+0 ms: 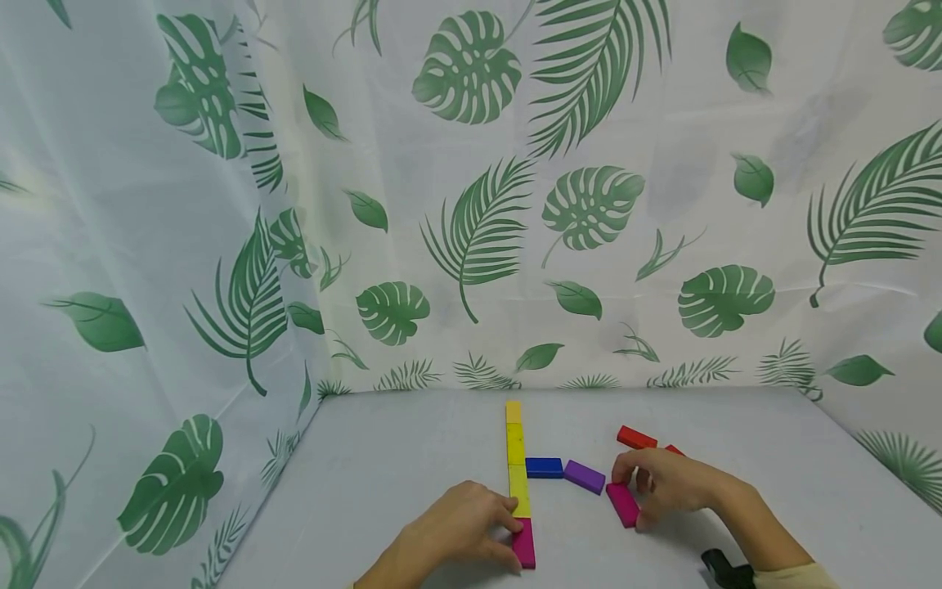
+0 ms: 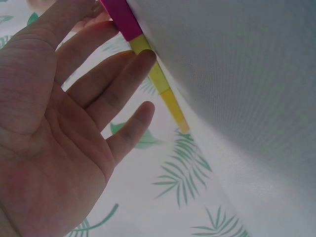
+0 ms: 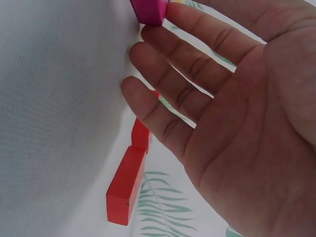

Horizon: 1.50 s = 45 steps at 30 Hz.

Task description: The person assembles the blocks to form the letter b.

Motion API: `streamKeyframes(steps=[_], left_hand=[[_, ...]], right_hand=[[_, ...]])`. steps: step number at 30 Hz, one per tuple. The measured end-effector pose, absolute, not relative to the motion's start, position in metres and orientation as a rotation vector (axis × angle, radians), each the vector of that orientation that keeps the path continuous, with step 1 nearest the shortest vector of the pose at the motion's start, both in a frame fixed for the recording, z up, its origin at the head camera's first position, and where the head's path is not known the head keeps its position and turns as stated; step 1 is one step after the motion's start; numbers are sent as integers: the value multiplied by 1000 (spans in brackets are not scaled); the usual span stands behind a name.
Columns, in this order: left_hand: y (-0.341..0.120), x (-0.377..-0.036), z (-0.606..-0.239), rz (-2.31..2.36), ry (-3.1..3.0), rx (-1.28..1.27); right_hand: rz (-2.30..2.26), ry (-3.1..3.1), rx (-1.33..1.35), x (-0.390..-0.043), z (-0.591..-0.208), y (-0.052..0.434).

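Note:
In the head view, my left hand (image 1: 467, 523) holds a magenta block (image 1: 524, 546) between thumb and fingers, at the near end of a straight line of yellow blocks (image 1: 517, 446). The left wrist view shows the fingertips at that magenta block (image 2: 121, 19) and the yellow ones beside it, the other fingers spread. My right hand (image 1: 673, 481) pinches a second magenta block (image 1: 623, 504) lengthwise, thumb at its near end, fingers at its far end. That block (image 3: 150, 11) is partly out of frame in the right wrist view.
A blue block (image 1: 544, 468) touches the yellow line's right side, followed by a tilted purple block (image 1: 585, 477). Red blocks (image 1: 636, 438) lie behind my right hand, partly hidden by it. A black object (image 1: 724, 568) is at the right wrist. Leaf-printed curtains (image 1: 471, 343) stand behind the white table (image 1: 368, 458).

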<state>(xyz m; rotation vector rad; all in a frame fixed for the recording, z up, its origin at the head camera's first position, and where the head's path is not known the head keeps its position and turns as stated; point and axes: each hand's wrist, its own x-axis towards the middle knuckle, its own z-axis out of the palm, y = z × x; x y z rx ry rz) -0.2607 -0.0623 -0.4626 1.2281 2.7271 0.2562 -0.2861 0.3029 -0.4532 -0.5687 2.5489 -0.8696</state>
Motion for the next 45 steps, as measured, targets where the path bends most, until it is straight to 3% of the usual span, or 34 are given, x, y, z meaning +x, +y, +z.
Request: streamKeyframes(steps=[45], left_hand=[[-63,-262,-465,259,2738,1277]], right_hand=[[-781,2592,-552,-279,-450,288]])
